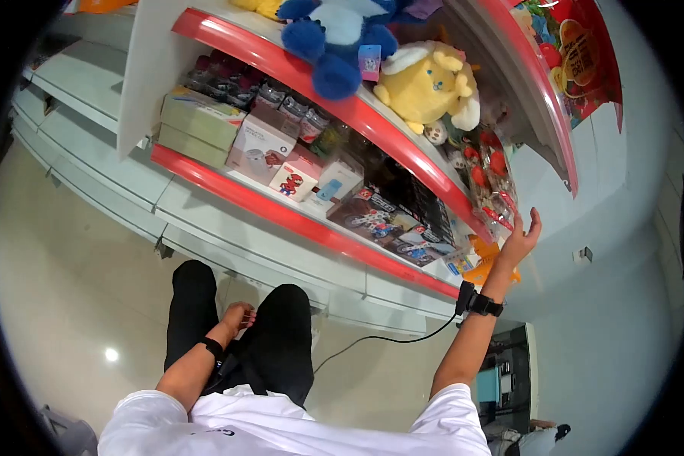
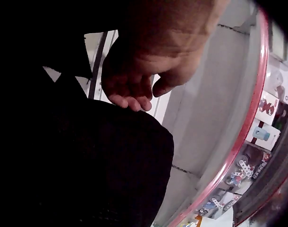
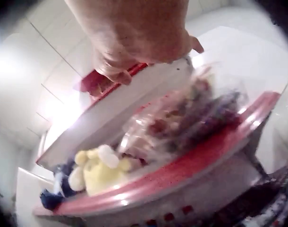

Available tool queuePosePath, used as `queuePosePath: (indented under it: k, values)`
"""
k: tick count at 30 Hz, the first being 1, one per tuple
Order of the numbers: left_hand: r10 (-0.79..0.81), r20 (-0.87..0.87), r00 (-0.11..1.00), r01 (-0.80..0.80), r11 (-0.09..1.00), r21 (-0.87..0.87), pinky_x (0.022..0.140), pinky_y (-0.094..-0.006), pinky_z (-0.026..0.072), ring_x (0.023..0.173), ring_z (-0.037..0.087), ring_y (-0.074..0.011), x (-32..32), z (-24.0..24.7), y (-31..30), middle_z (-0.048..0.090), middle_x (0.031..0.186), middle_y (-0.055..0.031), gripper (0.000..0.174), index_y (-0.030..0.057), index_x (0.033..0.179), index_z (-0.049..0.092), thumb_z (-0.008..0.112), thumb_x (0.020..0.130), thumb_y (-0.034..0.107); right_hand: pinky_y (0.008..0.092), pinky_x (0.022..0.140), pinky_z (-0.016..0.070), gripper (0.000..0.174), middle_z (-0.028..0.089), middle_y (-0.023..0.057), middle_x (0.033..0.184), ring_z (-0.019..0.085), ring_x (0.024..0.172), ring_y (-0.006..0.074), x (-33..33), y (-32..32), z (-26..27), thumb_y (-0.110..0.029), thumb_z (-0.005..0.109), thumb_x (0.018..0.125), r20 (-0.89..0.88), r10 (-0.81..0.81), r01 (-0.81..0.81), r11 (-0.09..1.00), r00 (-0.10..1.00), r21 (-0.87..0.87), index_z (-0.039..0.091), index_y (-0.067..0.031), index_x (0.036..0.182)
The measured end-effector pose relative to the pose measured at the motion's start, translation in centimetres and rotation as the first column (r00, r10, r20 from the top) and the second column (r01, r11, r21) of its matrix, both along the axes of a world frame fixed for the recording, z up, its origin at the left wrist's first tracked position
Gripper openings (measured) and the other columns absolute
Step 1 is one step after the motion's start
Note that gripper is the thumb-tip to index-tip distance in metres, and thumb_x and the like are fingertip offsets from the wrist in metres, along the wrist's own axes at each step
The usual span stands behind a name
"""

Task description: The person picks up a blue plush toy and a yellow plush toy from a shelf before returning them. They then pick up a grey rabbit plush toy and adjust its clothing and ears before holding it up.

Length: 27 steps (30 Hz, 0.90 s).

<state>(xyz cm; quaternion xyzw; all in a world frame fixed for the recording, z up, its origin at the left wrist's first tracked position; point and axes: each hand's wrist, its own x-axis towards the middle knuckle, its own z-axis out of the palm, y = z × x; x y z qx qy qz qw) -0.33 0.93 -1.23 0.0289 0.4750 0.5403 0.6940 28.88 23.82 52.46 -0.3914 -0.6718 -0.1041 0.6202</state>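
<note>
My right hand (image 1: 518, 242) is raised at the right end of the red-edged shelf, its fingers spread and holding nothing. Just beside it lies a clear plastic wrapped bundle with red pieces inside (image 1: 488, 171). The right wrist view has the hand (image 3: 139, 40) above that crinkled bundle (image 3: 167, 120), blurred there. On the same shelf sit a yellow plush toy (image 1: 425, 85) and a blue plush toy (image 1: 334, 45). Loosely curled over my lap, my left hand (image 1: 238, 318) holds nothing; the left wrist view shows it (image 2: 139, 71) near the dark trouser knee (image 2: 134, 151).
Boxed goods fill the shelf below, among them a green box (image 1: 197, 125), a pink-white box (image 1: 262, 144) and building toy boxes (image 1: 380, 216). A red shelf edge (image 1: 304, 224) runs along their front. A black cable (image 1: 387, 340) trails from my right wrist. Another person (image 1: 536, 441) is at lower right.
</note>
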Motion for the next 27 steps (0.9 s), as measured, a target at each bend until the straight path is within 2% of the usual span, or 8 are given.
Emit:
queuePosePath:
  k: [2,4,7,11,17,21,23,27]
  values:
    - [0.006,-0.014,1.0,-0.006,1.0,0.0,0.06,-0.0305,0.0479,0.065,0.056,-0.019,-0.3,-0.6,0.2,0.06,0.076,-0.0074,0.016,0.0055,0.092,0.057,0.051,0.083,0.017,0.045,0.11,0.0207,0.062,0.041,0.018,0.135,0.036,0.127,0.0334,2.6,1.7,-2.3,-0.012,0.061,0.075,0.195,-0.052,0.012,0.98,0.979,0.199,0.041,-0.0012,0.132]
    - [-0.013,-0.026,1.0,0.014,1.0,0.026,0.06,-0.0307,0.0477,0.065,0.056,-0.0188,-0.7,-0.2,0.0,0.059,0.075,-0.0064,0.014,0.0058,0.092,0.056,0.052,0.083,0.016,0.0478,0.11,0.0188,0.075,0.033,0.0205,0.141,0.026,0.133,0.037,2.5,0.7,-3.1,-0.017,0.064,0.07,0.324,-0.109,0.057,0.985,0.94,0.165,0.033,-0.0022,0.138]
    - [-0.003,-0.054,0.999,0.004,1.0,0.025,0.059,-0.0307,0.0473,0.064,0.056,-0.0187,-0.5,0.5,0.2,0.059,0.074,-0.0058,0.013,0.0061,0.091,0.056,0.052,0.084,0.015,0.05,0.11,0.0194,0.092,0.023,0.0215,0.147,0.019,0.135,0.0439,2.7,0.4,-2.3,-0.02,0.071,0.065,0.615,-0.25,0.119,0.962,0.748,0.246,0.025,-0.0074,0.143]
    - [0.002,-0.026,1.0,-0.002,1.0,0.02,0.056,-0.0297,0.046,0.062,0.055,-0.0173,0.1,0.3,0.2,0.058,0.072,-0.0054,0.01,0.0064,0.09,0.055,0.051,0.084,0.013,0.0539,0.109,0.0209,0.108,0.02,0.0193,0.148,0.019,0.135,0.0433,2.3,1.0,0.6,-0.018,0.08,0.056,0.71,-0.273,0.199,0.962,0.649,0.188,0.019,-0.0099,0.145]
    - [-0.014,-0.039,0.999,0.016,0.999,0.048,0.054,-0.0289,0.0446,0.059,0.053,-0.0167,0.4,-1.0,1.2,0.056,0.07,-0.0051,0.007,0.0063,0.086,0.054,0.05,0.084,0.011,0.0564,0.107,0.0231,0.097,0.03,0.016,0.145,0.029,0.133,0.0354,1.7,2.8,3.4,-0.015,0.076,0.063,0.86,-0.165,0.236,0.97,0.483,0.053,0.022,-0.0105,0.144]
    - [0.001,-0.036,0.999,0.001,0.999,0.044,0.053,-0.0285,0.0444,0.056,0.052,-0.0173,0.3,-1.4,1.1,0.056,0.069,-0.0052,0.007,0.0063,0.087,0.054,0.051,0.083,0.011,0.0514,0.107,0.0262,0.088,0.037,0.0173,0.14,0.036,0.129,0.035,1.9,3.4,3.4,-0.008,0.071,0.068,0.827,-0.071,0.161,0.987,0.558,-0.024,0.025,-0.009,0.143]
    - [0.013,-0.038,0.999,-0.012,0.999,0.034,0.053,-0.0286,0.0447,0.057,0.053,-0.0174,0.1,-0.9,0.9,0.056,0.069,-0.0052,0.007,0.0065,0.088,0.054,0.052,0.083,0.01,0.0434,0.107,0.0304,0.081,0.039,0.0182,0.137,0.04,0.125,0.0357,2.1,3.7,3.3,0.001,0.065,0.07,0.775,0.081,-0.039,0.997,0.626,-0.073,0.027,-0.0074,0.142]
    - [0.048,-0.01,0.999,-0.048,0.999,0.025,0.055,-0.0295,0.0457,0.06,0.054,-0.0178,-0.4,0.3,0.3,0.057,0.07,-0.0052,0.007,0.0068,0.089,0.054,0.053,0.082,0.011,0.038,0.106,0.0318,0.078,0.039,0.0196,0.136,0.04,0.124,0.036,1.6,3.7,3.3,0.007,0.06,0.071,0.651,0.153,-0.038,0.982,0.743,-0.188,0.028,-0.0061,0.141]
